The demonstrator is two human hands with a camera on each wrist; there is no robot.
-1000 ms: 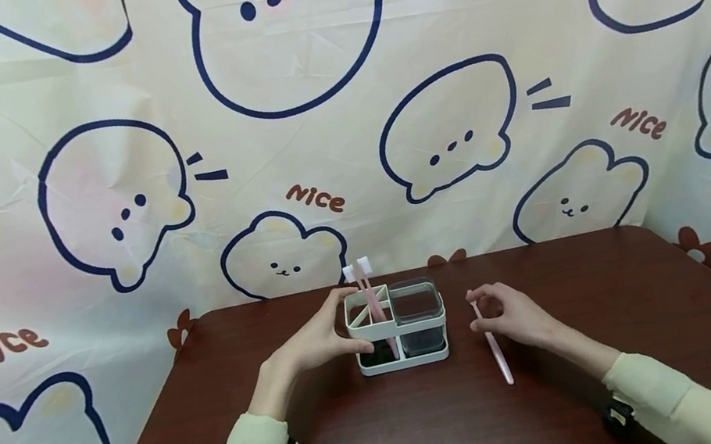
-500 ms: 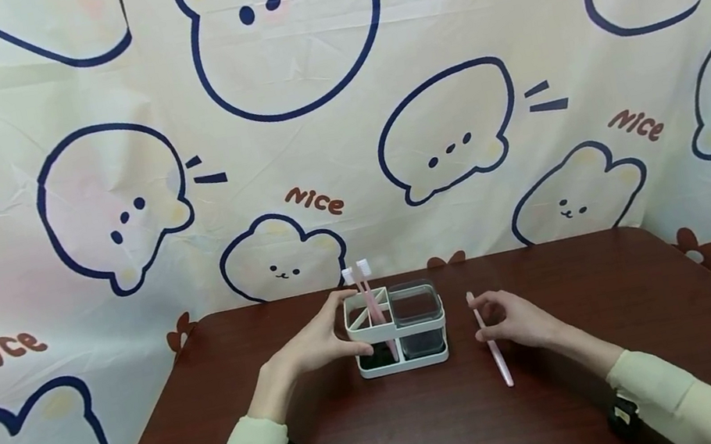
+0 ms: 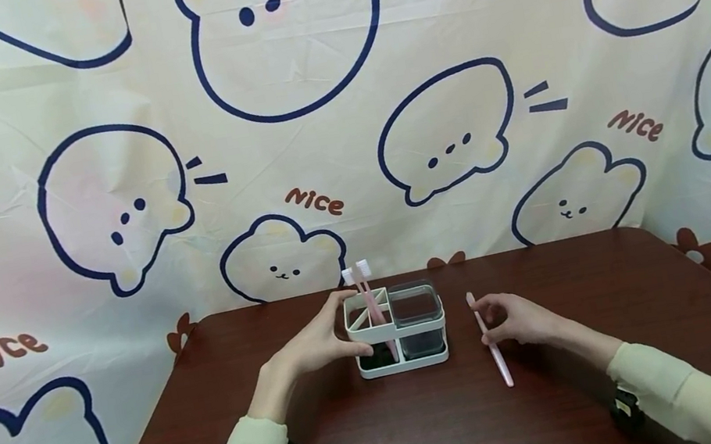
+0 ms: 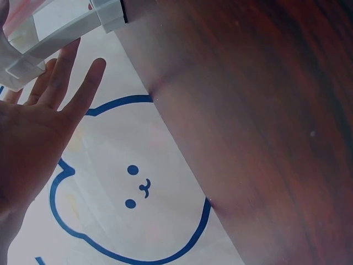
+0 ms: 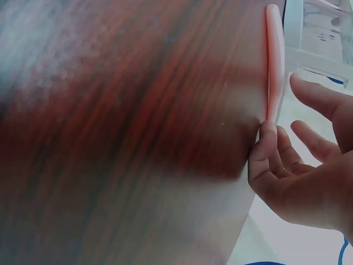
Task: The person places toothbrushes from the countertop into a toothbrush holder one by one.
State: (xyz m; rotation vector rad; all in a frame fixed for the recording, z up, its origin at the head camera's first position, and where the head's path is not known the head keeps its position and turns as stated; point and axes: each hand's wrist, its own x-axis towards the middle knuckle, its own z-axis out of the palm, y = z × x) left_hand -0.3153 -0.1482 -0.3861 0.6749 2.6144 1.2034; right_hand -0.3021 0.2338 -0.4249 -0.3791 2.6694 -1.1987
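Note:
My left hand holds the left end of a white toothbrush holder, thumb at the front and fingers behind. In the left wrist view, its fingers reach up to the holder's white frame. Two pink toothbrushes stand in the left compartment, white bristles up. A third pink toothbrush lies on the table, right of the holder. My right hand is beside its upper part; in the right wrist view a fingertip touches or nearly touches it, and the thumb stays apart.
A clear cup sits in the holder's right half. Everything stands on a dark brown wooden table. A cream cloth with bear drawings hangs behind the table's back edge and along the sides.
My right thumb has moved down and away from the index fingertip, and the hand has shifted slightly toward me. The lying toothbrush, the holder and my left hand keep their places.

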